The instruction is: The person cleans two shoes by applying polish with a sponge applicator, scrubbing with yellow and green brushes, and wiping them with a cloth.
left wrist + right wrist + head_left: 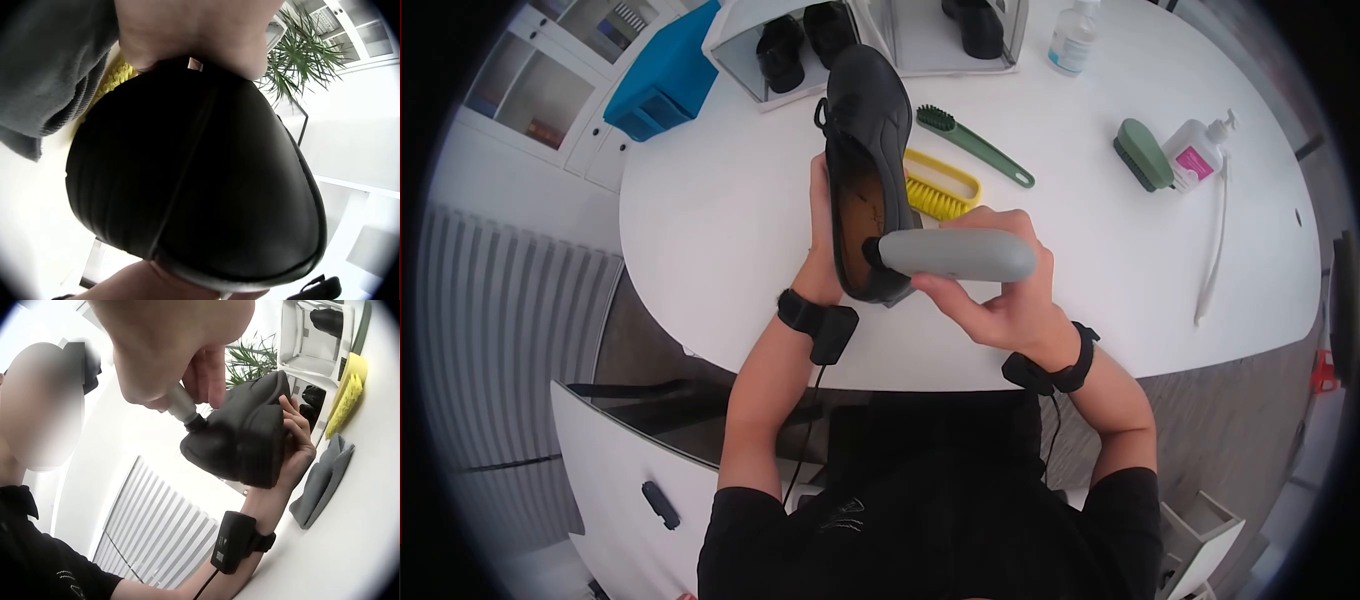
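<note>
My left hand (821,225) grips a black leather shoe (868,90) from its left side and underneath, raised over the table with its toe pointing away from me. In the right wrist view, the fingers of the left hand (297,447) curl against the side of the shoe (250,437). My right hand (1025,300) holds a smooth grey handheld device (960,256) with a black tip (872,251). That tip is at the heel end of the shoe's opening, over the brown insole (862,205). The heel fills much of the left wrist view.
Beside the shoe lie a yellow brush (945,188), a green long-handled brush (980,147) and a grey cloth (322,481). Farther right are a green oval brush (1143,155) and a pump bottle (1197,155). Boxes with black shoes (780,55) and a blue case (662,75) stand behind.
</note>
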Demonstrator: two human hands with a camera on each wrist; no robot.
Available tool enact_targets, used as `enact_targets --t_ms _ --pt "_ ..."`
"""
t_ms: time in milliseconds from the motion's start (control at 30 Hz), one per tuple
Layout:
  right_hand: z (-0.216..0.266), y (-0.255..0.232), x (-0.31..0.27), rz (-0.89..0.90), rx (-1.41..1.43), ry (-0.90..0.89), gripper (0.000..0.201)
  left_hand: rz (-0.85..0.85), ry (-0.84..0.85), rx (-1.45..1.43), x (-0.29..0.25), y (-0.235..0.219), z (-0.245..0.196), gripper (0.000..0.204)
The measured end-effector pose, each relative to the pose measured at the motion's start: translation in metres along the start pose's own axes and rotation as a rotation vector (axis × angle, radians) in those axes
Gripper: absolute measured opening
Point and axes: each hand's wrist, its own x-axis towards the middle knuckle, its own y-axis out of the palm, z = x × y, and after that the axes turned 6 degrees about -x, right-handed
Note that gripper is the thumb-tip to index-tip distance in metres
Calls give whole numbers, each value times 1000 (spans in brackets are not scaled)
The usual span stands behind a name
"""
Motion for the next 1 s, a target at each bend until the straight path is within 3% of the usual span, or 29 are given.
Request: enact_targets --t_ms 33,133,167,233,333,367,433,500,633,733,800,867,933,1000 --pt "-2 -2 0 -10 -6 0 47 26 54 80 0 1 2 53" --pt "-8 -9 10 -66 -144 76 41 82 -107 -60 4 -17 16 49" --pt "-14 -9 12 -68 -149 78 41 -13 -111 112 7 -22 20 49" --pt "-32 -9 17 -182 -175 312 39 -110 -117 277 10 -24 23 48" --pt "-55 -23 28 -369 -2 554 47 -61 -265 40 4 -22 24 60" --pt "-56 -29 26 -341 -2 544 47 90 -270 -144 3 -20 21 68" --pt "-56 -37 21 -300 47 584 48 236 -232 -347 4 -8 8 77" --pt "-51 -39 16 -237 82 562 47 185 -271 -370 9 -2 -5 90" --pt "-35 -44 8 -160 206 533 45 148 -282 -469 27 -21 -9 91" --pt "-7 -56 17 155 87 289 41 9 -272 -294 25 -19 -13 86" --pt "11 -54 26 294 11 189 41 -60 -145 -140 21 -13 -18 83" --pt "24 -50 33 419 -64 102 42 -56 -114 -120 18 -7 -21 82" --pt "33 -46 41 568 -228 -108 49 -46 -82 -94 18 -5 -21 80" --pt "36 -42 45 654 -296 -124 48 15 -129 -109 17 -5 -19 78"
